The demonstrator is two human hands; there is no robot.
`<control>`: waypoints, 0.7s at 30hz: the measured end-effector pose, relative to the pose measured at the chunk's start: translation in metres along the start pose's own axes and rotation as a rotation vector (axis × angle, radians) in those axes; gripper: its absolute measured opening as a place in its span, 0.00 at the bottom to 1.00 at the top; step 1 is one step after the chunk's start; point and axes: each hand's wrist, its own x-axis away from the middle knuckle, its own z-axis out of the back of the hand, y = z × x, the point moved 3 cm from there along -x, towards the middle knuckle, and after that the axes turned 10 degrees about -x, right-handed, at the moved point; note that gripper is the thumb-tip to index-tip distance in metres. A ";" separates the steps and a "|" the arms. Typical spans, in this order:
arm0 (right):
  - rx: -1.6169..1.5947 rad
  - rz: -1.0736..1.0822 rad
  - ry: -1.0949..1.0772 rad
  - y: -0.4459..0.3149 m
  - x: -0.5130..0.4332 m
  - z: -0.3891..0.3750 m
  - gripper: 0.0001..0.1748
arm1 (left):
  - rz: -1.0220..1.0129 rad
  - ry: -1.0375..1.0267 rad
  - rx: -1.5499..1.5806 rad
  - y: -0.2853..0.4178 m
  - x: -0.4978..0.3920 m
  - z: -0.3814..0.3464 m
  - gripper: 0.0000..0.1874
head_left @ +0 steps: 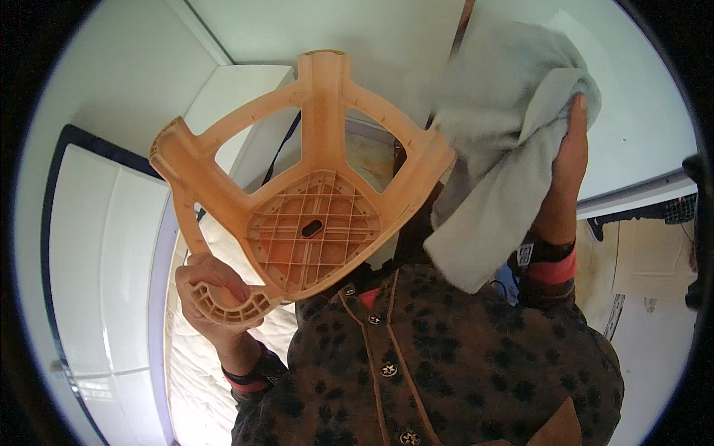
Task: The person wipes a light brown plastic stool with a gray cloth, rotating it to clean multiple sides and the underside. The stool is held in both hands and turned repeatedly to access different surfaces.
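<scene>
An orange plastic stool (323, 111) is held up before me with its ribbed underside facing me; an oval hole pierces the seat's middle. My left hand (215, 295) grips its near left leg, close to the hollow, ribbed foot. In my right hand (569, 145) is a grey cloth (496, 161), bunched at the top and hanging loose below. The cloth covers the end of the stool's right leg; whether it presses on the leg I cannot tell. Some of the cloth is blurred.
A white panel with a dark frame (100, 251) stands at the left, beside a pale quilted surface (228, 384). Behind the stool is a white cabinet (240, 92). At the right, another person's dark-clad leg and shoe (597, 228) show beyond a white board (636, 122).
</scene>
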 end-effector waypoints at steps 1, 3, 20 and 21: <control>0.031 -0.013 0.095 -0.002 -0.002 0.002 0.37 | -0.022 -0.025 0.011 -0.001 -0.001 -0.001 0.29; 0.347 -0.039 -0.060 0.021 -0.008 -0.005 0.40 | -0.034 -0.028 -0.049 -0.002 -0.003 -0.001 0.22; 0.528 0.103 -0.696 0.150 0.043 0.001 0.34 | 0.100 0.126 0.181 -0.021 0.015 0.017 0.30; 0.272 -0.128 -0.737 0.167 0.059 0.003 0.35 | 0.170 0.186 0.195 -0.023 0.018 0.019 0.31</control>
